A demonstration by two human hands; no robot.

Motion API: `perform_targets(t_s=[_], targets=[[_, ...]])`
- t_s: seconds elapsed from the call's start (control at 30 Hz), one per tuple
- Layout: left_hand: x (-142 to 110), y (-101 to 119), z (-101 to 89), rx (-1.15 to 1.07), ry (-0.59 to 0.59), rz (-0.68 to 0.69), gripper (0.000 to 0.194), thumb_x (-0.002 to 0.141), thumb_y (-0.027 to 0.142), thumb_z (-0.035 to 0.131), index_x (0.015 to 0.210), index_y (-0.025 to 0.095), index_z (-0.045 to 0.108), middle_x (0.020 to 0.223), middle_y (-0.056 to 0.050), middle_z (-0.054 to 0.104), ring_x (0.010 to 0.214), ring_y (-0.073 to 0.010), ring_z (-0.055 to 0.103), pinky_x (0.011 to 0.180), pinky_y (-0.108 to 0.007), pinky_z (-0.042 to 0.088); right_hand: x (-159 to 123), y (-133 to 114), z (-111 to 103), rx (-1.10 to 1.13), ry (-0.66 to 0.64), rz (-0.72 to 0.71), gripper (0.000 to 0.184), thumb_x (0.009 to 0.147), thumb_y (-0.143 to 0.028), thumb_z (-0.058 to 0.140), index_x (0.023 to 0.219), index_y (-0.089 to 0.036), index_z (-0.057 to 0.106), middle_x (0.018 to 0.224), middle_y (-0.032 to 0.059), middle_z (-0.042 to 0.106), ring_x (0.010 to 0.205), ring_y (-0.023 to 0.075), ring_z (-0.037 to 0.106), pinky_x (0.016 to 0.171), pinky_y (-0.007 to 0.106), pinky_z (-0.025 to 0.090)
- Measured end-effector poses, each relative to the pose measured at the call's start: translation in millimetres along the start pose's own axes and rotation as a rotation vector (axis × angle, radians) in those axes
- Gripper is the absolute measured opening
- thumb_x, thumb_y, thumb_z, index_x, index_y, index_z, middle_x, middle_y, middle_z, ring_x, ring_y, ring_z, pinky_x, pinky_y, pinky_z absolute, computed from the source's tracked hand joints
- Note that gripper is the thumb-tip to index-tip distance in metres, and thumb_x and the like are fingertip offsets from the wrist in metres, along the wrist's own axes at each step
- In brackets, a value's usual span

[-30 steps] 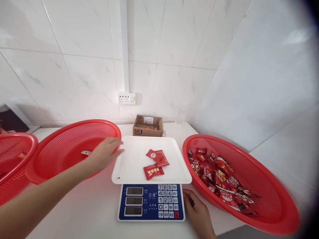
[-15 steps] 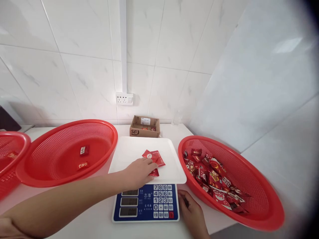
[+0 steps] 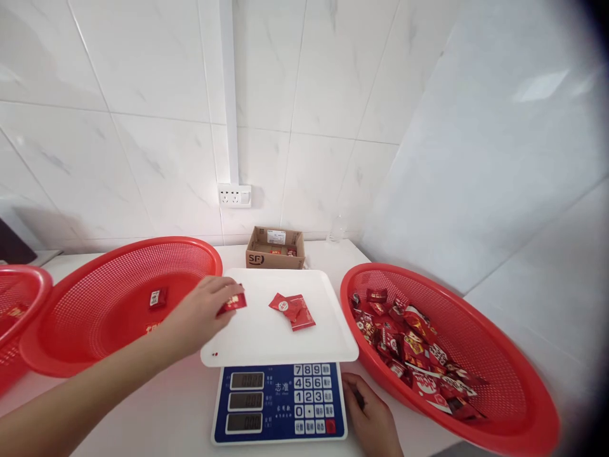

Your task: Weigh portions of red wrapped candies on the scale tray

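Note:
My left hand (image 3: 204, 314) pinches a small red snack packet (image 3: 234, 302) above the left side of the white tray (image 3: 257, 343). Two more packets (image 3: 295, 311) lie overlapping in the tray's middle. The tray tops a digital scale (image 3: 280, 403) with a blue panel, lit-grey displays and a keypad. Beside the scale's right edge, my right hand (image 3: 373, 416) rests low with its fingers curled in. Something dark shows between thumb and fingers there, but I cannot make it out.
To the left stands a red mesh basket (image 3: 61, 355) with a few packets inside; another basket (image 3: 28, 279) is cut off at the edge. A fuller red basket (image 3: 514, 374) sits right. Behind the tray are a cardboard box (image 3: 273, 259) and a clear container (image 3: 337, 230).
My left hand went from the left basket's rim to the packets on the tray, took one, and has drawn back left with it. My right hand stays by the scale.

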State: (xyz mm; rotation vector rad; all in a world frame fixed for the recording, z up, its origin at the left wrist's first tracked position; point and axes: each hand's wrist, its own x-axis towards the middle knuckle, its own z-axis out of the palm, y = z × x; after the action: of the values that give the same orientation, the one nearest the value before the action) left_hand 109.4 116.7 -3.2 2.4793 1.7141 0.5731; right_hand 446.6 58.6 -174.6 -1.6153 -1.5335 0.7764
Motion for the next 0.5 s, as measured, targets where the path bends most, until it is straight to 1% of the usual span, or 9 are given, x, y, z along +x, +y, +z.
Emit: perform_targets(t_s=[0.07,0.13,0.2,0.23,0.27,0.33,0.43,0.5], targets=[[-4.0,-22.2,-11.3,0.071,0.031,-0.103,0.032,0.086,0.034,0.042,0.113,0.026,0.059,0.125,-0.005,0.058,0.119,-0.0289,0.047,0.096,-0.045,0.044,-0.3,1.1,1.1,-0.014,-0.003,0.009,0.031,0.082,-0.044,0.046,0.089,-0.024,0.069,0.091,0.0049,0.074,0.077,0.0191,0.069,0.066,0.024,0.053],[-7.7,-42.5,-19.0,0.13,0.036,-0.19,0.035,0.087,0.039,0.04,0.115,0.027,0.058,0.127,-0.005,0.057,0.12,-0.0311,0.046,0.094,-0.048,0.045,-0.3,3.3,2.4,-0.027,0.024,0.021,0.032,0.083,-0.045,0.045,0.089,-0.025,0.069,0.091,0.0043,0.074,0.078,0.019,0.069,0.067,0.024,0.053],[-9.5,-55.8,-21.8,0.17,0.025,-0.238,0.038,0.087,0.04,0.038,0.115,0.026,0.058,0.127,-0.007,0.057,0.121,-0.0326,0.047,0.096,-0.05,0.043,0.4,5.9,2.9,-0.036,0.027,0.026,0.031,0.082,-0.045,0.045,0.089,-0.025,0.069,0.091,0.0036,0.074,0.079,0.0191,0.069,0.068,0.024,0.053],[-9.3,-58.6,-21.2,0.18,0.014,-0.245,0.039,0.087,0.041,0.038,0.115,0.024,0.059,0.128,-0.008,0.057,0.122,-0.0331,0.046,0.098,-0.051,0.042,1.0,7.0,2.6,-0.041,0.015,0.025,0.031,0.082,-0.044,0.046,0.089,-0.026,0.069,0.091,0.0033,0.074,0.079,0.0192,0.069,0.068,0.024,0.053],[-8.0,-58.5,-19.3,0.181,-0.001,-0.237,0.04,0.088,0.041,0.038,0.115,0.023,0.059,0.129,-0.009,0.057,0.123,-0.0334,0.045,0.1,-0.053,0.04,1.7,7.8,2.2,-0.044,-0.009,0.025,0.03,0.082,-0.044,0.047,0.09,-0.026,0.069,0.091,0.0031,0.074,0.079,0.0193,0.069,0.068,0.024,0.053],[-2.8,-49.8,-11.5,0.164,-0.037,-0.179,0.042,0.089,0.042,0.038,0.118,0.021,0.059,0.133,-0.01,0.055,0.128,-0.0324,0.042,0.105,-0.054,0.035,3.0,8.5,0.9,-0.042,-0.048,0.026,0.03,0.082,-0.043,0.047,0.092,-0.026,0.069,0.092,0.003,0.074,0.08,0.0192,0.07,0.068,0.024,0.054],[10.3,-22.0,8.0,0.115,-0.124,-0.031,0.041,0.089,0.038,0.041,0.124,0.021,0.055,0.138,-0.008,0.05,0.134,-0.0274,0.036,0.11,-0.049,0.031,4.3,8.1,0.0,-0.019,-0.05,0.024,0.03,0.082,-0.043,0.047,0.093,-0.025,0.069,0.094,0.0035,0.074,0.081,0.019,0.07,0.068,0.023,0.054],[20.3,0.0,23.1,0.071,-0.226,0.108,0.042,0.091,0.031,0.039,0.13,0.019,0.049,0.143,-0.009,0.045,0.137,-0.0264,0.03,0.112,-0.05,0.028,4.9,7.6,-0.2,-0.008,-0.051,0.002,0.03,0.082,-0.043,0.047,0.092,-0.025,0.069,0.094,0.0038,0.074,0.082,0.0188,0.07,0.069,0.023,0.054]])
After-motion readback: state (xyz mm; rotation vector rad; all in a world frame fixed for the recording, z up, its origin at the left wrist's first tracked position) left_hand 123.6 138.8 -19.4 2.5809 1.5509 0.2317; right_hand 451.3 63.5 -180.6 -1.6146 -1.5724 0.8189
